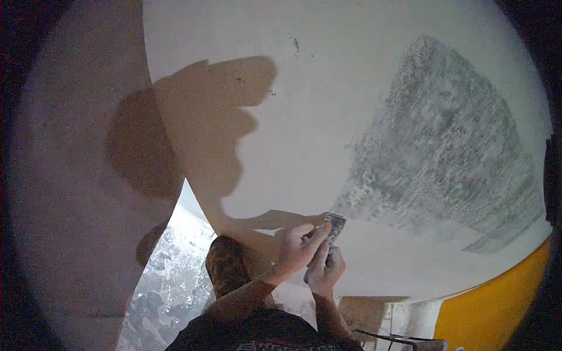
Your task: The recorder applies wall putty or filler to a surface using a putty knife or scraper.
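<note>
The flat tool [335, 227], which looks like a scraper, is a small, squared-off plate with a mottled grey face. It is probably light enough for one hand, and the plate is likely stiff, perhaps with a little give towards its free edge. It does not look fragile. The pale and dark smears on the face may be dusty or slick, so a bare fingertip could slide there. The surer hold should be low on the tool, where the fingers can wrap around it, with the other hand pinching only the side of the plate. The free edge could be sharp, though its thickness is too small to judge.

The tool is just below and right of the middle of the frame, tilted, its free end pointing up and slightly right. The left hand [300, 248] is to its left, narrowed to a pinch, with the thumb against the face of the plate. The right hand [325, 271] is directly below, closed around the lower part and hiding whatever handle there is. Beyond the tool, the white wall [304, 158] fills the middle of the frame, with a rough grey patch [445, 134] at the right.
</note>
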Demonstrator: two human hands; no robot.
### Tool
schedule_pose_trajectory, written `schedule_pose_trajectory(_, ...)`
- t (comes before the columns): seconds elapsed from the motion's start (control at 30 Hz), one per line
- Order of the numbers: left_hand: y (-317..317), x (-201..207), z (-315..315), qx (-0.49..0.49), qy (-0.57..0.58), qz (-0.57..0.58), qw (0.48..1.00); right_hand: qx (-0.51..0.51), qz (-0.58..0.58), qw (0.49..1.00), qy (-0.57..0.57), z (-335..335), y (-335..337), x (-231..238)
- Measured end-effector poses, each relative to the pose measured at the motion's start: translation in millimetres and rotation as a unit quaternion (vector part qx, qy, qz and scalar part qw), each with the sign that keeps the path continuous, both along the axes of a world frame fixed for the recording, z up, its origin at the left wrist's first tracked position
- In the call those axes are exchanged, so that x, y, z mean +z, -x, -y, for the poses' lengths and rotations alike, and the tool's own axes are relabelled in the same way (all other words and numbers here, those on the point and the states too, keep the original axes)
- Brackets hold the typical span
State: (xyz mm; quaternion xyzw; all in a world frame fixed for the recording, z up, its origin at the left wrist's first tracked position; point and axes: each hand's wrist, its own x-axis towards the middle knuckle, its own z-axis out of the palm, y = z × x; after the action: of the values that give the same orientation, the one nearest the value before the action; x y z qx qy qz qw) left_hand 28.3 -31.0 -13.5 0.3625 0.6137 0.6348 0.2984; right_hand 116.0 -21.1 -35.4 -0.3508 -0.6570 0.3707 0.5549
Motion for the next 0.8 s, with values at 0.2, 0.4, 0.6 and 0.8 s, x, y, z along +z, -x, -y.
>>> schedule_pose_trajectory(0.2, -7, 3, -7, 0.043, -0.049, -0.074, 0.995, 0.017, -0.03, 0.999, 0.042, -7, -5, -1)
schedule_pose_trajectory(0.4, -10, 13, -4, 0.052, -0.026, -0.052, 0.997, 0.035, -0.04, 0.998, 0.041, -9, -5, 1)
schedule_pose_trajectory(0.6, -12, 16, -4, 0.045, -0.046, -0.02, 0.998, 0.035, 0.015, 0.999, -0.006, -13, -12, 14)
schedule_pose_trajectory(0.8, -11, 14, -4, 0.03, -0.063, -0.016, 0.997, 0.058, -0.004, 0.998, 0.011, -13, -15, 18)
